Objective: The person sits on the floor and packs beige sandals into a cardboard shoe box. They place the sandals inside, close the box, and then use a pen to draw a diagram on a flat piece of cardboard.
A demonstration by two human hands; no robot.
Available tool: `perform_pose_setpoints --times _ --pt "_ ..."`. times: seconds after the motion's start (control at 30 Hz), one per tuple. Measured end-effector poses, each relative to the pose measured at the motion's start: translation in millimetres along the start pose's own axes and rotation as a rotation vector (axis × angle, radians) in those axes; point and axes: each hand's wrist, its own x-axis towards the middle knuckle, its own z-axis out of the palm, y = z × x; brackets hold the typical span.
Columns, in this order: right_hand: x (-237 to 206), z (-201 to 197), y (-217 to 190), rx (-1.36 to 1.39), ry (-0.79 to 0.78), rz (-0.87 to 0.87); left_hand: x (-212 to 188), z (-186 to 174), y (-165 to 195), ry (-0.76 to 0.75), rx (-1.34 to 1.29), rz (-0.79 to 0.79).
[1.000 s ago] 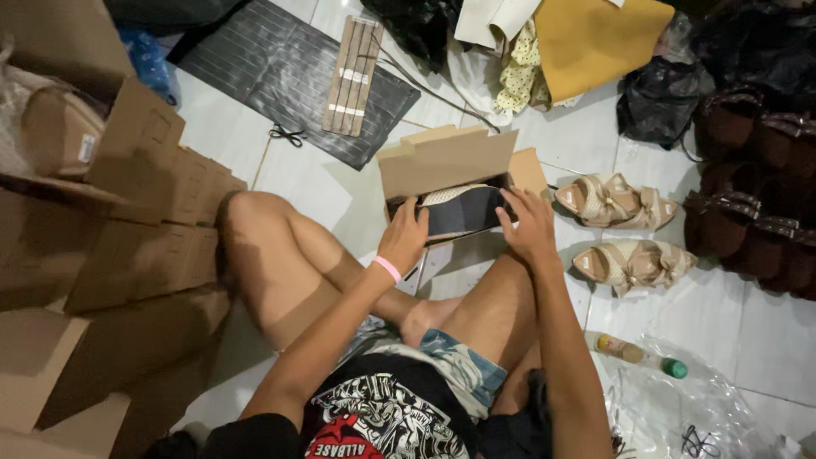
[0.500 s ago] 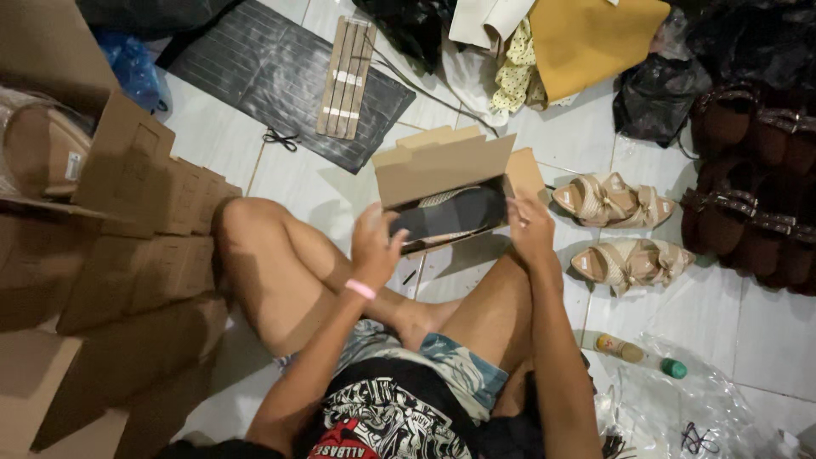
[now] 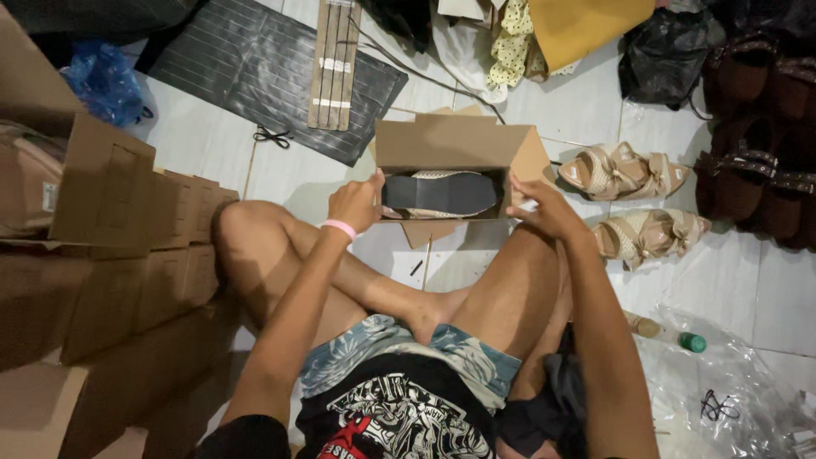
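Head view: left hand (image 3: 355, 204) and right hand (image 3: 544, 208) each grip an end of an open cardboard box (image 3: 455, 144) on the tiled floor (image 3: 204, 144). Inside lies a woven shoe (image 3: 439, 192), dark sole visible.

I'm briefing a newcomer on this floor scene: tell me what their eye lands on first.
Centre frame, the open brown cardboard shoebox with a dark-soled shoe inside, the left hand and right hand on its two ends. Right of it, a pair of beige strappy sandals lies on the white tiled floor. Flat brown cardboard boxes are stacked along the left.
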Motion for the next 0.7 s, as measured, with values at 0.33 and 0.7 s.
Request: perform_pose_setpoints --times 0.33,0.7 --pt "3 -4 3 -0.38 0.059 -0.234 3 29 -7 -0.002 0.114 0.033" --pt "7 17 -4 -0.537 -0.127 0.012 -7 6 5 -0.116 0.074 -0.009"
